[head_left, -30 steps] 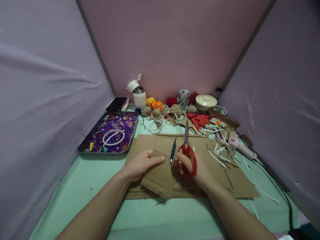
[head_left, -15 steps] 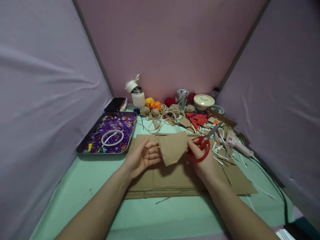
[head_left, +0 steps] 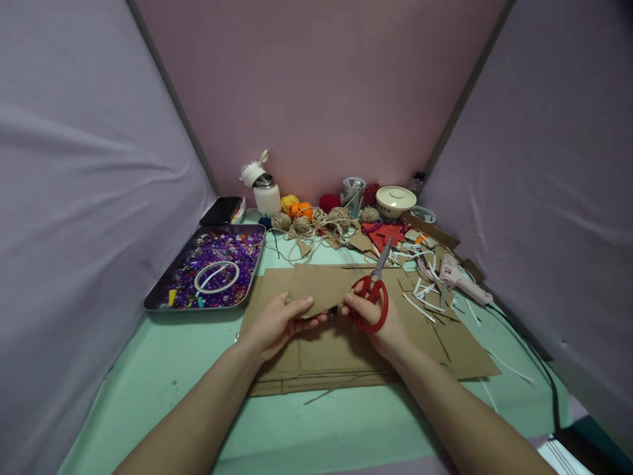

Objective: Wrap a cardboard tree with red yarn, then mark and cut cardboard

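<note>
My left hand [head_left: 279,323] grips a cut piece of brown cardboard [head_left: 316,289], thumb on top and fingers underneath. Red-handled scissors [head_left: 378,273] hang on my right hand [head_left: 383,330], their blades pointing up and away from me. The thumb and fingertips of that same hand pinch the right edge of the piece. A small dark object [head_left: 333,313] shows just below the piece, between the hands; what it is I cannot make out. Beneath both hands lie stacked cardboard sheets [head_left: 346,359].
On the left stands a tray [head_left: 198,309] of purple beads with a white hoop [head_left: 216,277]. Twine balls [head_left: 301,225], a white bottle [head_left: 268,199] and a lidded bowl [head_left: 395,201] line the back. A glue gun [head_left: 462,280] and white paper strips [head_left: 420,307] lie right.
The cardboard piece has turned and tilted lower. My left hand has gone from open fingers beside it to gripping it. My right hand with the scissors has shifted left.
</note>
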The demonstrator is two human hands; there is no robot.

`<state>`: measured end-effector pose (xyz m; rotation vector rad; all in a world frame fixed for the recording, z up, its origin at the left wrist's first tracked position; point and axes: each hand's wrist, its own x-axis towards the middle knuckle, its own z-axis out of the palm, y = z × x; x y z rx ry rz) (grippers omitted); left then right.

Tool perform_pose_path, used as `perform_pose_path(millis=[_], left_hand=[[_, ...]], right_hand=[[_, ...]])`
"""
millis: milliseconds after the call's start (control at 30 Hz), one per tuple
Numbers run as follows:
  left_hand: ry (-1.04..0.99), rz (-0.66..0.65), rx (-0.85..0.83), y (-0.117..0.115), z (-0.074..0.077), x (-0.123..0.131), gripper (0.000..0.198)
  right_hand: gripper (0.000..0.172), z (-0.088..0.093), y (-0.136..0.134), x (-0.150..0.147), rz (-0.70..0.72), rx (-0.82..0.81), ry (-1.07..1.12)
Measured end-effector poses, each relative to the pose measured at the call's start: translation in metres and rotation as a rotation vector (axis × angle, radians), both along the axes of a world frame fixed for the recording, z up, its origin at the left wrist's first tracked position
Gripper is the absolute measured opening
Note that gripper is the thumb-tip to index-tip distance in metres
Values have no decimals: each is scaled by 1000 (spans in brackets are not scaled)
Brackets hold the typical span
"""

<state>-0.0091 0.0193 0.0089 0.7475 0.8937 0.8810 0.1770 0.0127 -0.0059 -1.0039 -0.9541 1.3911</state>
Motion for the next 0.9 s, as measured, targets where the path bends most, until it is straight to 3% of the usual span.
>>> perform_pose_path(millis=[167,267,367,467,567,767,900], left_hand=[[-80,34,29,-4,4,4,36],[-101,-96,132,-10,3,10,45],[36,-157,159,-15,-5,15,40],[130,-46,77,-16,-14,18,34],[72,52,68,-15,-16,19,35],[5,144,57,-12,-5,16,29],[-61,265,86,-9,5,8,23]], right_hand=[[33,-4,2,-2,-57,13,50],[31,-5,2,-4,-134,54,46],[28,-5,-2,-7,-93,66,15],[28,-3,-8,-11,-15,30,-87],[31,1,-12,-12,22,8,-190],[42,4,-16,-1,143,179,-192],[47,9,-27,5,328,214,-202]])
